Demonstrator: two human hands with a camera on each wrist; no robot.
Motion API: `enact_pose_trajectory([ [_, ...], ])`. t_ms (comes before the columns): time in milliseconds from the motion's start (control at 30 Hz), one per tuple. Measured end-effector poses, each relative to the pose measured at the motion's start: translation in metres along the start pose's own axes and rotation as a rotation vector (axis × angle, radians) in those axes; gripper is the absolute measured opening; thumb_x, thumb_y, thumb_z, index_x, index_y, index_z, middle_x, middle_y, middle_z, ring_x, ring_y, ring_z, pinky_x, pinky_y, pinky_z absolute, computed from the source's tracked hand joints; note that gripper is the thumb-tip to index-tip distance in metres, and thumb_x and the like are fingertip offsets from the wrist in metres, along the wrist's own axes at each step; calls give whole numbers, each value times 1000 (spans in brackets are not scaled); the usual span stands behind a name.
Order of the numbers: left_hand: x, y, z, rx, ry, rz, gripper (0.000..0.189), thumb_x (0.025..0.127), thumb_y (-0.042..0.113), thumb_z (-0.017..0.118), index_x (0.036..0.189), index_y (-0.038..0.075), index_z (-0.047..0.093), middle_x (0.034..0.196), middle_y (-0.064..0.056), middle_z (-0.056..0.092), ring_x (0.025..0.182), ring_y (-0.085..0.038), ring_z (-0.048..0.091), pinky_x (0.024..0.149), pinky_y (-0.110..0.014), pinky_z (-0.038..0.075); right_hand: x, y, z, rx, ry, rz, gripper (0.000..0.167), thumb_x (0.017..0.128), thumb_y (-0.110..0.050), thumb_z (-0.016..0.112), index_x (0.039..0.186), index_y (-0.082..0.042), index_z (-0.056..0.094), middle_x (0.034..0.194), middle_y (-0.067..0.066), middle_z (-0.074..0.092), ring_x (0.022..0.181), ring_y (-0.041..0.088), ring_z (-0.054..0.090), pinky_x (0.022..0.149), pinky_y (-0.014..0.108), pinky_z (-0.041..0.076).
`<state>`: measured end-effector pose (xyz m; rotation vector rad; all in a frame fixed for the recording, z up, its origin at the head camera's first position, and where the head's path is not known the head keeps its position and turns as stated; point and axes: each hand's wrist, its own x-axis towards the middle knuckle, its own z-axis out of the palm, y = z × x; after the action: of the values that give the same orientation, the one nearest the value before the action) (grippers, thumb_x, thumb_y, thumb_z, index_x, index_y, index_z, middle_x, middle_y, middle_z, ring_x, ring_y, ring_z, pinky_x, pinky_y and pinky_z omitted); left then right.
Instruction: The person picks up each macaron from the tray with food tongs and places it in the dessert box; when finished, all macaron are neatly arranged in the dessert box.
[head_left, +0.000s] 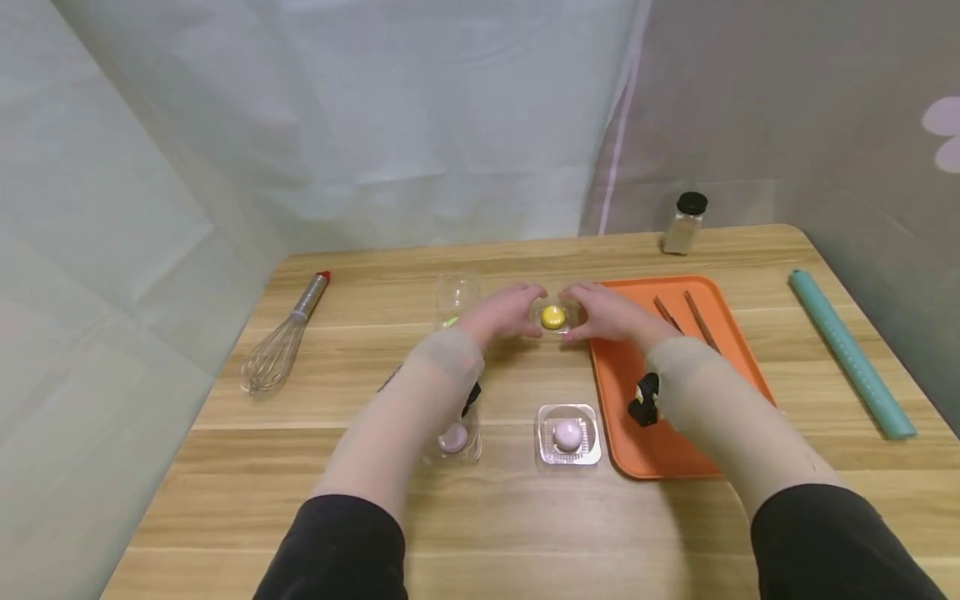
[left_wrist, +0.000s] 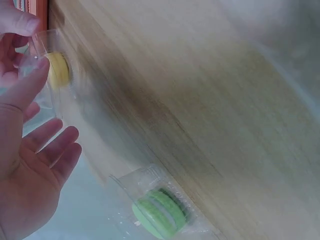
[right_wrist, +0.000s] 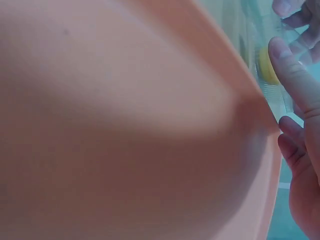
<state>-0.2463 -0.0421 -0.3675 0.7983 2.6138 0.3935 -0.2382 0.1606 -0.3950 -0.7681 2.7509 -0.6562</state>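
Between my two hands is a clear plastic box (head_left: 572,315) with a yellow macaron (head_left: 553,317) in it. My left hand (head_left: 512,312) holds the box's left side, thumb in front and fingers behind; in the left wrist view its thumb lies at the box edge and the other fingers spread loosely. On the opposite side my right hand (head_left: 603,312) holds the box, with its thumb (right_wrist: 292,70) near the macaron. A green macaron (left_wrist: 161,212) in another clear box sits beside my left wrist, partly hidden by it in the head view.
Nearer me are two clear boxes with lilac macarons (head_left: 567,434) (head_left: 453,437), the left one partly behind my forearm. An orange tray (head_left: 626,454) with two thin brown sticks (head_left: 701,319) lies under my right arm. Around are a whisk (head_left: 285,337), a black-capped jar (head_left: 684,225) and a teal rolling pin (head_left: 851,354).
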Motion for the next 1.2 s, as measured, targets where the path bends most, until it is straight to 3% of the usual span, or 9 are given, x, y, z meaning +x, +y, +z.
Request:
enact_pose_trajectory([
  [200,-1,-4,1,-39,19,-22,70,82,25,73,141,13,38,145,-11,36,131,-26,37,108,-41,28,3,4,3,28,18,-6,77,76,-37,77,136,-3,43,137,19,44,124,38,39,103,52,30],
  [433,-1,-7,1,-12,21,-20,72,82,28,72,142,12,36,145,-14,36,131,-29,37,108,-42,28,5,3,3,51,2,5,81,76,-37,77,138,-2,40,139,21,41,125,38,38,104,52,29],
  [667,-11,-15,-15,-35,45,-45,79,85,30,69,147,8,26,149,-11,31,134,-27,32,109,-40,25,5,-6,-5,81,-33,35,92,75,-38,78,144,-1,29,144,25,31,132,41,28,106,54,24],
  [933,-37,-55,-39,3,136,-77,78,86,35,67,146,5,27,148,-14,32,135,-32,28,110,-41,23,16,-21,-16,96,23,4,89,79,-41,73,145,-2,28,145,19,35,133,38,29,107,52,24],
  [1200,-61,-94,-44,-74,160,-167,79,86,34,66,145,0,25,147,-20,31,133,-35,30,109,-46,24,32,-43,-18,84,31,-36,87,80,-44,70,144,-1,29,139,19,43,129,37,36,106,49,27],
])
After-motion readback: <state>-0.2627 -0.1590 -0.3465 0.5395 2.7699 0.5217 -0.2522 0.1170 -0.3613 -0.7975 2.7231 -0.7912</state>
